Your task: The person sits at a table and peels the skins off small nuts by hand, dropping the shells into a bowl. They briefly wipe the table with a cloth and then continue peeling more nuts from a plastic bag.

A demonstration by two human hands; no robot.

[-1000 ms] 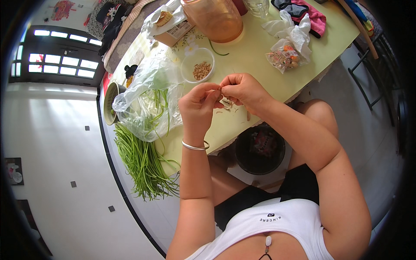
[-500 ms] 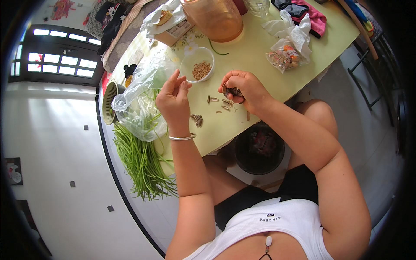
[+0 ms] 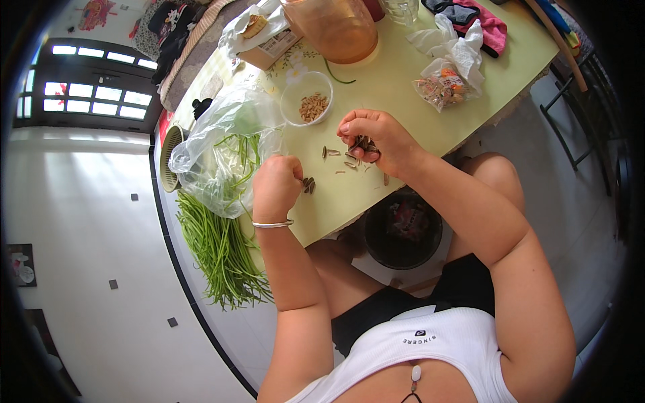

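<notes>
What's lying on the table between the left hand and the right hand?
In the head view, a few loose sunflower seeds and shells lie on the pale yellow table between the left hand and the right hand, which holds more seeds.

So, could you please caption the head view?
Right hand cups sunflower seeds; left hand rests by shells on table.

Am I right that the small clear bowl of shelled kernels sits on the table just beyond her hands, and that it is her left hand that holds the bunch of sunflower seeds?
Not quite: the head view shows the sunflower seeds held in her right hand. Her left hand is curled beside a few seeds lying on the table. The clear bowl of kernels does sit just beyond her hands.
</notes>
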